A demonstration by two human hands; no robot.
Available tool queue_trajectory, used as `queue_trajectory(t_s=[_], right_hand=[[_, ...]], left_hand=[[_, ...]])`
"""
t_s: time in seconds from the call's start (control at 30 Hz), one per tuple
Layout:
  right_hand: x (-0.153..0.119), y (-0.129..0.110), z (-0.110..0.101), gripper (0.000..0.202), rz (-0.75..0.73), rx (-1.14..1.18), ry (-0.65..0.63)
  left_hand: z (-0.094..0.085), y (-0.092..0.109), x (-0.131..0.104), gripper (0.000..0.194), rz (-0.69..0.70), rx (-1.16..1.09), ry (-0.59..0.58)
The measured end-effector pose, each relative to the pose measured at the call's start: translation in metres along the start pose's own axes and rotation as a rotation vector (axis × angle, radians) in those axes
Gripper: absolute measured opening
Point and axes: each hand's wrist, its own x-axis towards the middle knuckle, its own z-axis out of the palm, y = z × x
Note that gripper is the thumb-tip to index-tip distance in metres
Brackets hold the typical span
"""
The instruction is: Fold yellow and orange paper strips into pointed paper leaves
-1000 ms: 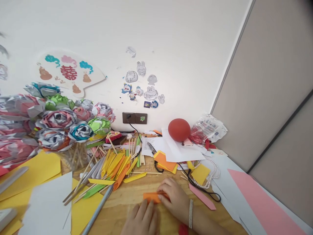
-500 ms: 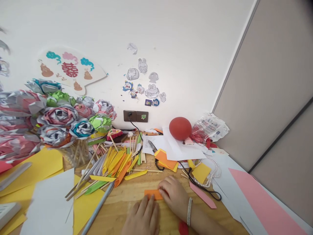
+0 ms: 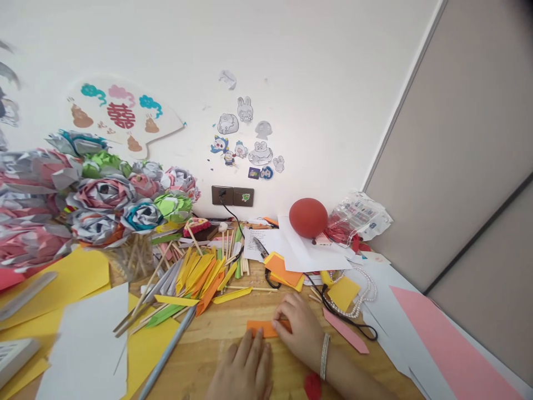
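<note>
A folded strip of orange paper (image 3: 262,328) lies flat on the wooden table, directly in front of me. My left hand (image 3: 244,366) rests open and flat, its fingertips on the strip's lower left edge. Over the strip's right part, my right hand (image 3: 302,330) is curled, with thumb and fingers closed at the paper. Part of the strip is hidden beneath these fingers. A beaded bracelet circles the right wrist. Near that wrist, a small red piece (image 3: 312,385) lies on the table, partly out of view.
Folded yellow and orange strips (image 3: 202,275) are heaped with wooden sticks behind my hands. Paper flowers (image 3: 104,194) crowd the left. A grey rod (image 3: 169,353) lies at left. Scissors (image 3: 261,248), an orange-yellow paper stack (image 3: 285,271), a red balloon (image 3: 308,217) and a pink strip (image 3: 345,331) lie rightward.
My right hand has slid slightly right along the orange strip, and more of the paper shows beside its thumb. The left hand stays nearly in place.
</note>
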Motion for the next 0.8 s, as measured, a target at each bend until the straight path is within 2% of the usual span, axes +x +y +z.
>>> queue_trajectory(t_s=[0.23, 0.53, 0.67, 0.8], right_hand=[[0.002, 0.001, 0.002, 0.013, 0.016, 0.030, 0.007], [0.000, -0.003, 0.000, 0.016, 0.041, 0.001, -0.019], [0.000, -0.003, -0.004, 0.018, 0.065, -0.033, -0.088], [0.002, 0.008, -0.017, 0.026, 0.068, -0.059, -0.227]], left_hand=[[-0.002, 0.000, 0.002, 0.035, 0.004, 0.017, 0.026], [-0.007, 0.000, 0.003, 0.042, 0.057, 0.049, -0.111], [-0.013, -0.003, 0.005, 0.045, 0.082, 0.051, -0.165], [-0.017, -0.008, 0.005, 0.044, 0.094, 0.014, -0.186]])
